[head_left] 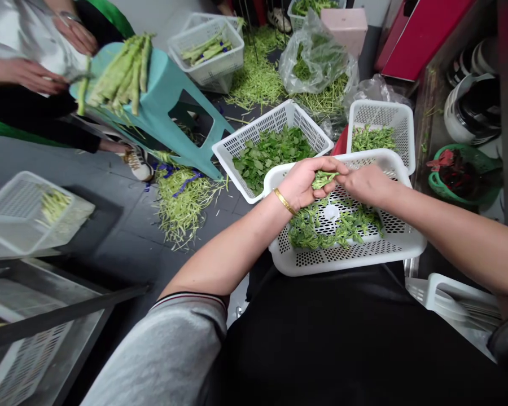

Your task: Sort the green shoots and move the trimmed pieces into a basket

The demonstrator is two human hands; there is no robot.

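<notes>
Green, leafy sprigs (323, 179) lie in our curled left hand (305, 181) above a white perforated plastic basket (349, 260) holding more; our right hand's fingers pinch narrowly, contents unclear. We seem mid-picking; the next pluck calls for light, steady fingertips

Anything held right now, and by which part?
Left hand holds a small bunch of greens, fingers curled around it; which end is gripped can't be told. Right hand meets the left fingertips, its grip hidden.

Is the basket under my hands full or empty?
Neither, partly filled: greens cover some of the basket's bottom, and bare holes show around them.
</notes>
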